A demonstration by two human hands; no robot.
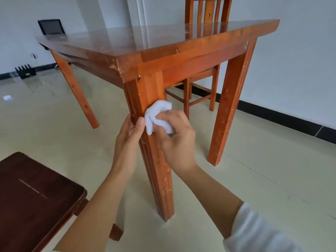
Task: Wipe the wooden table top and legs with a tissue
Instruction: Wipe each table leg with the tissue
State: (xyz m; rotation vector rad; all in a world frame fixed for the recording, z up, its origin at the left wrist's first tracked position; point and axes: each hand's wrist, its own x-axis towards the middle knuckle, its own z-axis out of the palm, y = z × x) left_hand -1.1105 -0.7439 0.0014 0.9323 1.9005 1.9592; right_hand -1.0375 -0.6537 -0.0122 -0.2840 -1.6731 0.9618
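Pressing crumpled tissue [157, 115] to scuffed, grooved wooden leg [160, 180]: right hand [179, 142].

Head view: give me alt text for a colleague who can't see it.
The right hand presses a crumpled white tissue against the nearest table leg, while the left hand grips that leg beside it. A wooden chair stands behind the table; a dark stool sits lower left.

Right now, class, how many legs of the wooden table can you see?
3. The near leg, where the right hand presses the tissue and the left hand grips; the right leg; the far-left leg. A fourth may be hidden.
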